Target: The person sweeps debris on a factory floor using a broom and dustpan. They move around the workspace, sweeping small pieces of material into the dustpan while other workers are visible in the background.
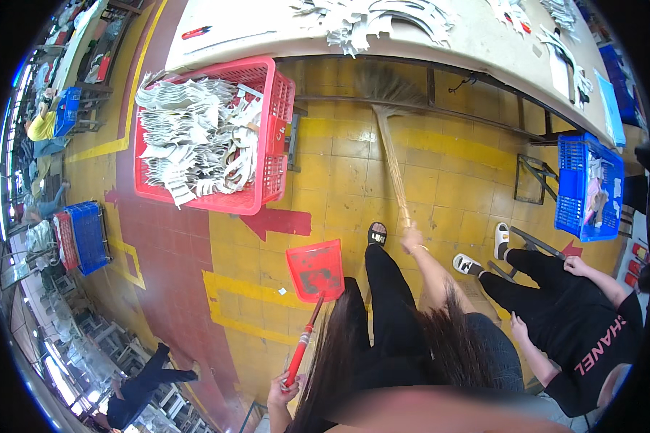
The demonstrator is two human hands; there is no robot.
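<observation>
My left hand (284,390) is wrapped round the red handle of a long-handled dustpan (315,268). Its red pan, smeared with grey dirt, lies low over the floor near my feet. My right hand (412,238) grips the pale handle of a broom (392,155), which reaches forward and away from me. The broom's bushy grey bristles are spread beneath the long table, slightly blurred. A small white scrap (282,291) is on the yellow floor just left of the pan.
A red basket (274,137) full of white cut pieces stands at the front left. The cream table (231,43) bears more pieces. On the right sit a person in black (556,310) and a blue basket (570,187). Another person (141,386) is at the lower left.
</observation>
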